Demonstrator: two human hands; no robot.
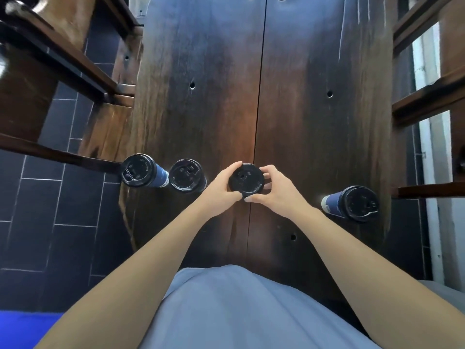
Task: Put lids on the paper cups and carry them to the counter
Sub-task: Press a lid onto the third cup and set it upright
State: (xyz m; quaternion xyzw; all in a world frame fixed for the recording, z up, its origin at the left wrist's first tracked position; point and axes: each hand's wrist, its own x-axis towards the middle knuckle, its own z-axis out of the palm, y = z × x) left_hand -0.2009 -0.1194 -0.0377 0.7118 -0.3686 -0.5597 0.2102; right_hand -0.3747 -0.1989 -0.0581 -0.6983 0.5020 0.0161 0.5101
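Both hands, left [221, 186] and right [273, 190], fingers curled round black lid [246, 178] between them, pinching its rim

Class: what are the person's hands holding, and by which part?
Both hands, left hand and right hand, pinch the round black plastic lid by its rim.

Single view only, head-worn, wide-angle. It looks steeply down and forward from above the person's chest; a grey garment [241, 311] fills the bottom centre, and both forearms reach up from the lower corners toward mid-frame. The dark wooden table [314, 122] runs lengthwise away from the wearer to the top edge, near end close under the camera. Straight lines bow toward the borders: wooden rails [63, 61] at left and right lean outward. Dark tiled floor [63, 210] shows left of the table. No second view, so nothing overlaps.
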